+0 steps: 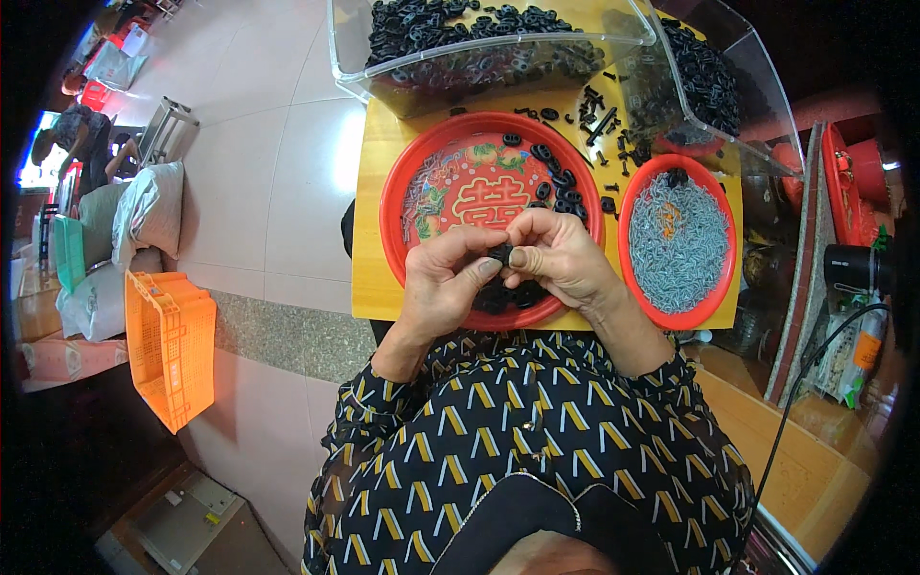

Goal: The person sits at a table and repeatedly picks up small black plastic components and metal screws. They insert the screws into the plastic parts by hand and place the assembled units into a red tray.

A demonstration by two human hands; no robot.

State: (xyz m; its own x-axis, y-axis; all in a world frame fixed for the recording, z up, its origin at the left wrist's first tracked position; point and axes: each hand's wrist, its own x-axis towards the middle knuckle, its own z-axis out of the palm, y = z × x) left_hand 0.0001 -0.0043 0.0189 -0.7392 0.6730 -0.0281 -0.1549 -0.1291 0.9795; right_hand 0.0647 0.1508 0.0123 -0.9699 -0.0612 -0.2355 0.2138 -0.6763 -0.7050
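Fingertips of my left hand (436, 278) and my right hand (565, 264) meet in a pinch around a small black plastic piece (500, 253). Its details are mostly covered by the fingers. Both hands are over a round red tray (393, 192) with a printed pattern. Black oval pieces with holes (567, 196) lie along the tray's right side, and more dark pieces (495, 299) are heaped beneath my hands. Small screws are scattered at the tray's left. Beside my right hand, a red oval dish (630, 196) is full of silvery screws (676, 254).
Two clear plastic bins (508, 46) (714, 96) of black parts stand along the far side of the yellow table (369, 297). Loose black pieces (599, 120) lie between them. An orange crate (172, 350) is on the left; a person (81, 139) sits far left.
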